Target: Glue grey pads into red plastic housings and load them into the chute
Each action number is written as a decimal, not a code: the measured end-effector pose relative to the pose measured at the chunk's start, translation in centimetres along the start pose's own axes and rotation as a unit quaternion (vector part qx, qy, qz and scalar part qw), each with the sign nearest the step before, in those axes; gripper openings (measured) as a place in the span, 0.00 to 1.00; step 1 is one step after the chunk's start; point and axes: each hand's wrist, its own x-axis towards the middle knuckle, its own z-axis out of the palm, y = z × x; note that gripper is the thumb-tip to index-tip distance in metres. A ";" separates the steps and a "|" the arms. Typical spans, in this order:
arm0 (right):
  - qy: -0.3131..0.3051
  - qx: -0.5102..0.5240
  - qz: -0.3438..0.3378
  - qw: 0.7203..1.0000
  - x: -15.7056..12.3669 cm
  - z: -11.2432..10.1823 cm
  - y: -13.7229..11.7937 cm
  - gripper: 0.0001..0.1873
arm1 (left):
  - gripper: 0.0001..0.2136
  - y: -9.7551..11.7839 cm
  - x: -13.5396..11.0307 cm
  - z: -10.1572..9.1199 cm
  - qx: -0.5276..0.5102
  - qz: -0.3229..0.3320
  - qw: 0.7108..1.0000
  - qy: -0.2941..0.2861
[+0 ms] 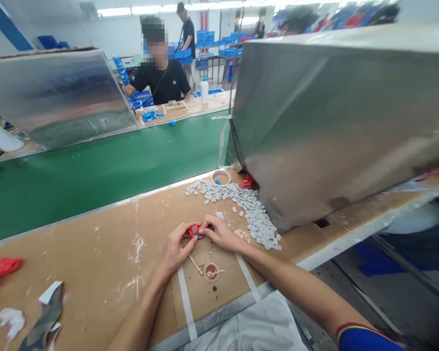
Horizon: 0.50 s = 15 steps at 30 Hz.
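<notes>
Between my two hands is a small red and grey plastic piece (195, 231), just above the brown worktop. My left hand (176, 246) grips its left side with thumb and fingers. On the other side, the fingers of my right hand (219, 233) pinch at its top right; whether a small tile is in that pinch is hidden. Nearer to me stands a small cup of reddish liquid (211, 272) with a thin stick across it. A second thin stick (195, 264) lies to its left. Many small grey tiles (258, 219) are spread beyond my right hand.
A big metal-clad box (336, 126) stands at the right, with red pieces (247, 182) at its corner. A tape ring (221, 178) lies near the green conveyor belt (113, 165). Red parts (2, 268) and a camouflage strip (46, 317) lie left. A person (161, 73) sits across.
</notes>
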 end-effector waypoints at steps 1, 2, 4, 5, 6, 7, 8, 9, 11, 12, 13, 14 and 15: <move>0.003 0.000 0.008 1.000 0.2 -0.2 -0.5 0.08 | 0.19 0.1 0.1 -0.1 -0.021 -0.014 1.000 -0.001; 0.010 -0.004 0.013 1.000 0.2 -0.7 -1.3 0.09 | 0.22 0.2 0.1 -0.3 -0.045 -0.032 0.998 -0.003; 0.028 -0.022 -0.002 0.999 -0.9 -2.4 -3.4 0.09 | 0.28 0.3 0.2 -0.7 -0.066 -0.073 0.995 0.009; 0.036 -0.029 -0.019 0.999 -2.2 -3.7 -4.8 0.09 | 0.29 0.3 0.3 -1.0 -0.061 -0.089 0.994 0.027; 0.033 -0.035 -0.051 0.998 -4.0 -5.1 -6.3 0.09 | 0.30 0.2 0.5 -1.2 -0.054 -0.104 0.992 0.041; 0.031 -0.035 -0.080 0.996 -6.2 -6.6 -7.7 0.09 | 0.30 0.1 0.6 -1.4 -0.046 -0.118 0.991 0.048; 0.032 -0.034 -0.100 0.994 -8.8 -8.2 -9.1 0.09 | 0.31 0.0 0.7 -1.6 -0.036 -0.130 0.989 0.052; 0.039 -0.038 -0.100 0.993 -11.5 -9.7 -10.1 0.10 | 0.31 -0.1 0.8 -1.7 -0.025 -0.140 0.989 0.051; 0.109 -0.069 -0.031 0.991 -17.0 -12.9 -11.0 0.10 | 0.29 -0.4 1.0 -1.7 0.006 -0.151 0.988 0.038; 0.175 -0.109 0.026 0.978 -19.3 -14.6 -10.7 0.10 | 0.28 -0.4 1.0 -1.6 0.021 -0.149 0.988 0.037; 0.246 -0.160 0.086 0.952 -21.2 -16.4 -9.9 0.11 | 0.26 -0.4 1.0 -1.6 0.033 -0.147 0.988 0.036; 0.309 -0.227 0.155 0.911 -22.6 -18.1 -8.8 0.12 | 0.25 -0.4 1.1 -1.5 0.042 -0.144 0.988 0.032; 0.344 -0.301 0.225 0.860 -23.4 -19.9 -7.4 0.11 | 0.24 -0.4 1.2 -1.5 0.049 -0.141 0.988 0.027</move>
